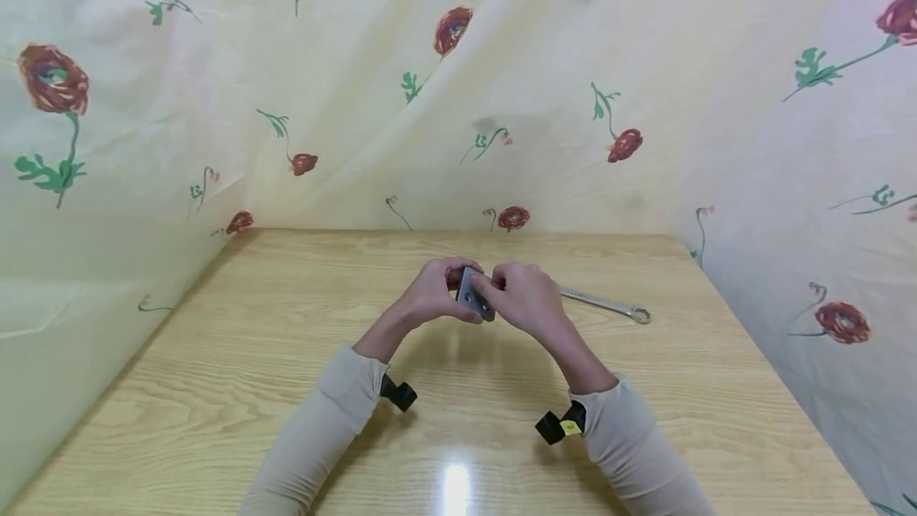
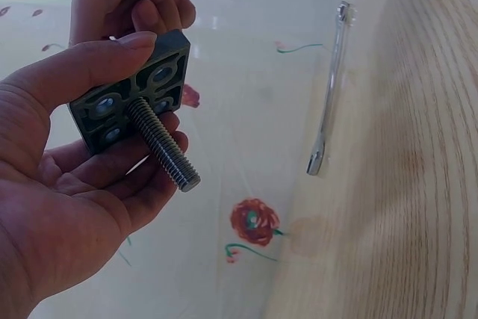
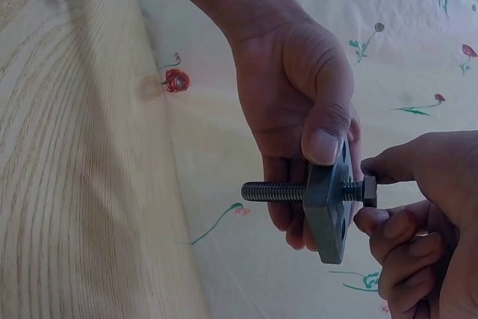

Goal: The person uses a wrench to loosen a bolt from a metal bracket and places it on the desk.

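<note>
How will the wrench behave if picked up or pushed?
Probably stiff: the wrench looks like one solid metal bar. Maybe slightly slippery, given its shiny surface. Unlikely to roll freely: its ends look wider than its shaft.

Head view bright: white glare on the tabletop (image 1: 286, 325) nearer than the fingers (image 1: 453, 263), soft shadows beneath them; wrist views dimmer.

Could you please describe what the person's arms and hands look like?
The left hand and right hand wear no gloves. The left sleeve and right sleeve are long and plain beige. Beside them sit a black left camera and black right camera, the latter with a yellow label.
</note>
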Available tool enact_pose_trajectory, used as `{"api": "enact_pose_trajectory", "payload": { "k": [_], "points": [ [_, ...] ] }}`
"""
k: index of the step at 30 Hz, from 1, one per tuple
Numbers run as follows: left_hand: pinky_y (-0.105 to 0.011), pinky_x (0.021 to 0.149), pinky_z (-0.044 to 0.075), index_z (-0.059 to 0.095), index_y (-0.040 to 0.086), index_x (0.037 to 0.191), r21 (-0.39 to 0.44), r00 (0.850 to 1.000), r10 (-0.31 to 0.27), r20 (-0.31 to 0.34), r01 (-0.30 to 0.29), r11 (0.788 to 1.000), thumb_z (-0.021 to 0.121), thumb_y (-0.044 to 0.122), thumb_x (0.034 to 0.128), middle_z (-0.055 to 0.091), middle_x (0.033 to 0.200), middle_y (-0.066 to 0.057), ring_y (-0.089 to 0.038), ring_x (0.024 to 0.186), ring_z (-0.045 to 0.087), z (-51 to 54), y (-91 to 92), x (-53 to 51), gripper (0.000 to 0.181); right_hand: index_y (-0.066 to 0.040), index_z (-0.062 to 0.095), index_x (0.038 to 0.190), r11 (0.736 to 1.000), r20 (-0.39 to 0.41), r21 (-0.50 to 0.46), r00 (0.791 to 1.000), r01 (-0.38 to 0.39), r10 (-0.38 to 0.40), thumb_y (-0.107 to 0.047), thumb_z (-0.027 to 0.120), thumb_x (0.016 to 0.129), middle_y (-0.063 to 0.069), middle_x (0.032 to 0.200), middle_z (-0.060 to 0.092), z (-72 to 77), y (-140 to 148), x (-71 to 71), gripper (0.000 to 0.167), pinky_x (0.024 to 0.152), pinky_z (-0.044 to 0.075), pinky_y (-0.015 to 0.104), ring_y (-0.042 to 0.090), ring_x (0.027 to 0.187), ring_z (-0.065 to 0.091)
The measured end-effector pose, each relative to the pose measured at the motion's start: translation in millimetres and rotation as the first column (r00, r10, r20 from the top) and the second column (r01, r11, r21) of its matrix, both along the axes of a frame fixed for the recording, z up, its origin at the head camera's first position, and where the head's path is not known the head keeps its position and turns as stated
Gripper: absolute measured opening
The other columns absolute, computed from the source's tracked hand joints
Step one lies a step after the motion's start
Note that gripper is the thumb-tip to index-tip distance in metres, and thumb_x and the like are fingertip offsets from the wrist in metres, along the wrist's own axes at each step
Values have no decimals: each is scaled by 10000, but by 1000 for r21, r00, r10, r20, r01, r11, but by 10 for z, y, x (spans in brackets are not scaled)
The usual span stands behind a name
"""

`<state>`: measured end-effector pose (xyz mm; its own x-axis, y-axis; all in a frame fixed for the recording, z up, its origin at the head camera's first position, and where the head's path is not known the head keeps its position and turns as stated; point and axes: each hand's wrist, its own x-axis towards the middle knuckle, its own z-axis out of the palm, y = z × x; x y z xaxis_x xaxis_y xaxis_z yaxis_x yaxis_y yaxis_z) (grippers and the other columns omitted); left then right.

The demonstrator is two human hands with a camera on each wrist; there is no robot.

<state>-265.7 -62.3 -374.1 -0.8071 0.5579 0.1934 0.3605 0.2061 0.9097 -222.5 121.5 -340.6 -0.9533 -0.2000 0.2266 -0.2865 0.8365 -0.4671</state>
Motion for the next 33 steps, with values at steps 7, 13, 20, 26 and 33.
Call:
{"api": "enact_pose_trajectory", "payload": {
  "k": [7,13,20,26,33],
  "points": [
    [-321,827,558,635,33,1206,-16,1000,11,-7,-11,1000,885,27,662,700,1098,-156,-148,892,660,-5,-8,-6,598,-135,678,749,1000,-16,18,1000,-13,13,-448,668,912,-3,593,578,47,10,8,354,449,325,260,140,493,471],
    [-262,815,548,631,29,1213,-14,1000,10,-12,-10,1000,885,27,673,694,1115,-161,-157,913,651,18,-16,-11,597,-118,733,838,999,1,10,999,-45,45,-435,702,894,-3,572,579,94,19,11,323,439,338,254,129,474,475],
    [-254,828,544,633,22,1210,1,1000,2,-8,-2,1000,882,16,669,697,1117,-164,-150,916,651,13,-19,-19,596,-113,760,976,996,30,0,996,-86,86,-350,720,888,13,645,629,112,42,-5,256,459,356,256,126,500,492],
    [-248,828,539,625,18,1223,1,1000,10,14,-10,1000,874,-1,665,700,1128,-180,-154,932,657,20,-19,-4,612,-98,746,1080,987,9,-29,988,-155,156,-228,727,874,12,651,618,100,61,2,245,477,365,257,118,515,490],
    [-250,803,541,631,20,1215,-1,1000,6,26,-6,1000,874,-1,664,704,1092,-172,-146,890,657,-9,-8,-8,603,-95,760,1027,977,-18,-63,979,-205,205,-69,669,829,-39,555,499,77,78,25,220,483,301,244,94,477,398]
  ]
}}
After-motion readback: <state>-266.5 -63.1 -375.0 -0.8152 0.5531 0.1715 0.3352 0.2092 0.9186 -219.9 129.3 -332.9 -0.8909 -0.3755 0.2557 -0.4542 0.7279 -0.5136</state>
